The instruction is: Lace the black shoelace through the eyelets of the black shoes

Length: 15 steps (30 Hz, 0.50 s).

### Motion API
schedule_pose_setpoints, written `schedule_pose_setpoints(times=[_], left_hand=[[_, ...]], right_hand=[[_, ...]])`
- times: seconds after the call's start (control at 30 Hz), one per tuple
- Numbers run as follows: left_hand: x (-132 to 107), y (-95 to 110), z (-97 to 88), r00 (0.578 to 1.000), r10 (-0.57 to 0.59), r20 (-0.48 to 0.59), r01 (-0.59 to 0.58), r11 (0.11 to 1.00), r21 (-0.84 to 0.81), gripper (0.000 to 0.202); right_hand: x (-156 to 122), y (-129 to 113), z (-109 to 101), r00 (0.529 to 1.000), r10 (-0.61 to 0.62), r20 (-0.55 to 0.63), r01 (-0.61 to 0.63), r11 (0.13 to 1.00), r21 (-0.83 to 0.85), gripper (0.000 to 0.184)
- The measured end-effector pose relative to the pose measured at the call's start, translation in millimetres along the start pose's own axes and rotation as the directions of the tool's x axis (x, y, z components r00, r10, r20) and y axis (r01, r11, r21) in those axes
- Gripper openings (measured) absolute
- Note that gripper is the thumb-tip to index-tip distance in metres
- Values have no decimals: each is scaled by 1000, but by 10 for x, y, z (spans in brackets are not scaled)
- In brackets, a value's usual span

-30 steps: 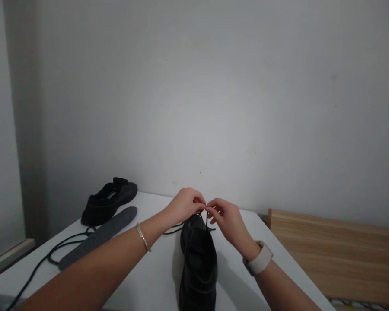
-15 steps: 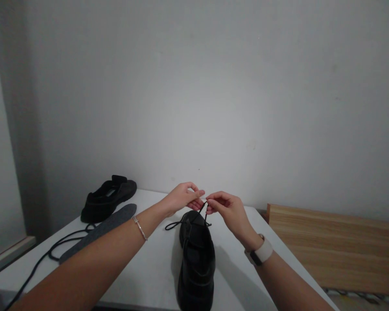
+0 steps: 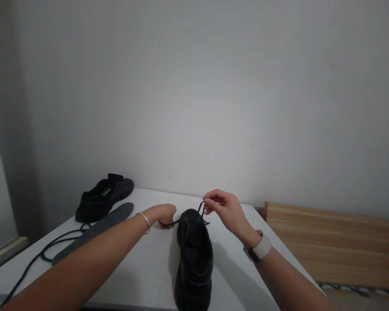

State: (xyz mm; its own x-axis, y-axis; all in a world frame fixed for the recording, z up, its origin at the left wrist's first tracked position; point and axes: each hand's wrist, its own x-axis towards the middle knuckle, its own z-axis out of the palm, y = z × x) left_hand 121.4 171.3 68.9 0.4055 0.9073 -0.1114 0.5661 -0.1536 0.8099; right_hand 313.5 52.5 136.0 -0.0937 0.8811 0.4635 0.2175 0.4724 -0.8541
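Observation:
A black shoe stands on the white table with its heel toward me and its toe toward the wall. Above the toe, my right hand pinches a raised loop of black shoelace between thumb and fingertips. My left hand is low over the table, left of the toe. Its fingers are curled down and partly hidden, closed on another stretch of the lace that runs out to the left of the shoe.
On the left of the white table lie a second black shoe, a grey insole and a loose black lace. A wooden board stands beyond the right edge. The wall rises behind.
My left hand has moved left and down, away from my right hand, to the lace beside the toe. My right hand keeps its pinch on the raised lace.

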Motion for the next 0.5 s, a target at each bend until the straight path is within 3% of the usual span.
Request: schedule_pose_setpoints(times=[0.17,0.33,0.43,0.5], left_hand=[[126,218,-52,990,66,-122,-91,971,-220,1],[48,615,-176,932,273,-238,-355,818,-453,24],[-38,698,-178,916,355,-188,-400,766,-503,27],[-97,660,-117,920,381,-98,-376,781,-498,28]], right_hand=[[65,-76,-22,998,-47,-35,46,998,-47,24],[154,-328,-130,967,-215,-133,194,969,-156,19],[184,-544,-192,915,-343,-212,299,930,-214,16],[194,-697,-217,868,-424,-260,363,897,-252,14]])
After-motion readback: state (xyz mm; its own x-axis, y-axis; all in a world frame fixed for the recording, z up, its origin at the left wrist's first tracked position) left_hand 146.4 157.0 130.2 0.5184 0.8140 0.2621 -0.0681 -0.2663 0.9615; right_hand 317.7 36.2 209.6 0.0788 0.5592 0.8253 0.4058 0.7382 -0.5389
